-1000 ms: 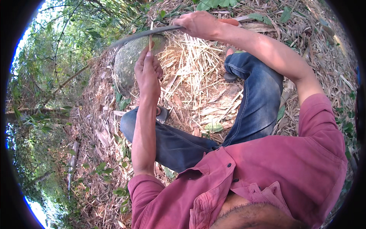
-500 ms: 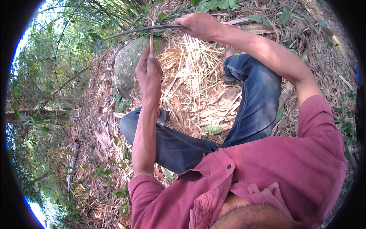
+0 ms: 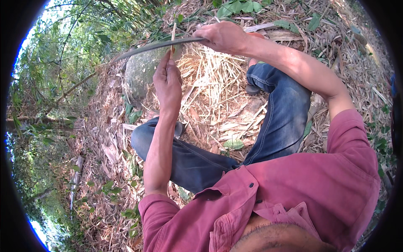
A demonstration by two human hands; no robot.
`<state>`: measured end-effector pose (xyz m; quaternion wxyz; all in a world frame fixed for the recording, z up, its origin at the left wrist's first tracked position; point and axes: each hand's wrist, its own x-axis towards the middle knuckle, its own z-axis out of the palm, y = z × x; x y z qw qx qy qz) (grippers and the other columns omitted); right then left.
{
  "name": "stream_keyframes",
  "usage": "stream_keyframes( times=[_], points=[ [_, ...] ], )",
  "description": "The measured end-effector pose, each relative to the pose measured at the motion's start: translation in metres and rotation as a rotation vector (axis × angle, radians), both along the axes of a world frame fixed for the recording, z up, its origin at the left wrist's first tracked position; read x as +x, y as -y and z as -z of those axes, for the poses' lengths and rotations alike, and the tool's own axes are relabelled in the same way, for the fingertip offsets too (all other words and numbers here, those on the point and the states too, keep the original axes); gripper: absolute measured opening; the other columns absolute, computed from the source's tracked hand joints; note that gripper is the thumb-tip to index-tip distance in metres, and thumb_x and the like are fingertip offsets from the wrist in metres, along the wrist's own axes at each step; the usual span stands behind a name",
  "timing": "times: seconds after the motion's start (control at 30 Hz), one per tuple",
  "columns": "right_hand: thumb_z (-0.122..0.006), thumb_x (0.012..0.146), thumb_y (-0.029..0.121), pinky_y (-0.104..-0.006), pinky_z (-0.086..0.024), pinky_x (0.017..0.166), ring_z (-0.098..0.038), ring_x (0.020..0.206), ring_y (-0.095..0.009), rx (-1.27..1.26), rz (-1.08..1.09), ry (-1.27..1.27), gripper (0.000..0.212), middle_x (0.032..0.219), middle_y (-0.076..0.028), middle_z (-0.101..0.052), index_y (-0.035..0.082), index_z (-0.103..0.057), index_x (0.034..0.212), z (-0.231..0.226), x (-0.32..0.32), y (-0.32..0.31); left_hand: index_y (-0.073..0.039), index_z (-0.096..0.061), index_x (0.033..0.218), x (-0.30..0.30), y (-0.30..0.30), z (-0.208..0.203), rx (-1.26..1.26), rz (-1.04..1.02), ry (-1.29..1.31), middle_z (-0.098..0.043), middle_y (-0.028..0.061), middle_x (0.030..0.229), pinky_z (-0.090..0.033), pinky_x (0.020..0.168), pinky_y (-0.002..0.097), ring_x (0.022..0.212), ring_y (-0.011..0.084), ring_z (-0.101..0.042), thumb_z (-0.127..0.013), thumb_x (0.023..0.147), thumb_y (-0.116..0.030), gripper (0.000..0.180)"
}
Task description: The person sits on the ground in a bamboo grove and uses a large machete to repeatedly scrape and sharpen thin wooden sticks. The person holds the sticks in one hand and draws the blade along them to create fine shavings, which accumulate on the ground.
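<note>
My left hand [image 3: 168, 84] is closed in a pinch around the lower end of a thin, pale bamboo stick [image 3: 174, 30], which points away from me. My right hand [image 3: 222, 38] grips a long, dark, slightly curved knife [image 3: 153, 46] whose blade reaches far to the left. The blade crosses the stick just beyond my left fingertips and appears to touch it. Most of the knife's handle is hidden by my right hand.
Beyond my left hand stands a rounded grey-green stone [image 3: 140, 77]. Pale shavings [image 3: 214, 69] are heaped between my bent legs in blue jeans [image 3: 279, 113]. Dry leaf litter [image 3: 111, 147] covers the ground, with leafy plants [image 3: 37, 88] along the left.
The blade has come closer to my left fingertips along the stick, and its flat side shows more. Both hands have shifted slightly to the right, my right hand also nearer to me.
</note>
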<state>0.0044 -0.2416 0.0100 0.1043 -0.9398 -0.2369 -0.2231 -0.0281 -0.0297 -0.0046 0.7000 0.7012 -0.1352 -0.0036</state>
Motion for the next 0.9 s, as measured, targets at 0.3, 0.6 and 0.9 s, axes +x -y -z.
stream_keyframes(
  times=[0.3,0.6,0.9],
  points=[
    [-0.05,0.091,0.03,-0.0439,-0.052,0.069,-0.064,0.078,-0.029,0.085,0.085,-0.023,0.023,0.083,-0.011,-0.063,0.01,-0.06,0.098,0.004,0.017,0.018,0.0,-0.043,0.129,0.0,0.001,-0.003,-0.17,0.075,-0.199,-0.033,-0.0058,0.063,-0.025,0.043,0.0188,0.05,0.0028,-0.03,-0.04,0.097,-0.014,0.035],
    [-0.059,0.085,0.024,-0.0406,-0.052,0.058,-0.064,0.069,-0.028,-0.066,-0.108,0.113,0.02,0.083,-0.008,-0.061,0.011,-0.059,0.1,0.005,0.003,-0.007,-0.003,-0.051,0.108,0.012,0.0,0.002,-0.266,0.136,-0.38,-0.045,-0.0022,0.069,-0.035,0.05,0.0204,0.057,0.0064,-0.042,-0.04,0.094,-0.012,0.02],
    [-0.058,0.085,0.02,-0.0369,-0.053,0.055,-0.065,0.067,-0.025,-0.162,-0.1,0.111,0.017,0.079,-0.007,-0.059,0.009,-0.058,0.097,0.008,0.0,-0.016,-0.005,-0.053,0.103,0.012,0.004,0.009,-0.135,0.077,-0.268,-0.031,-0.0075,0.059,-0.019,0.041,0.0199,0.046,0.0025,-0.026,-0.05,0.094,-0.022,0.019]
  ],
)
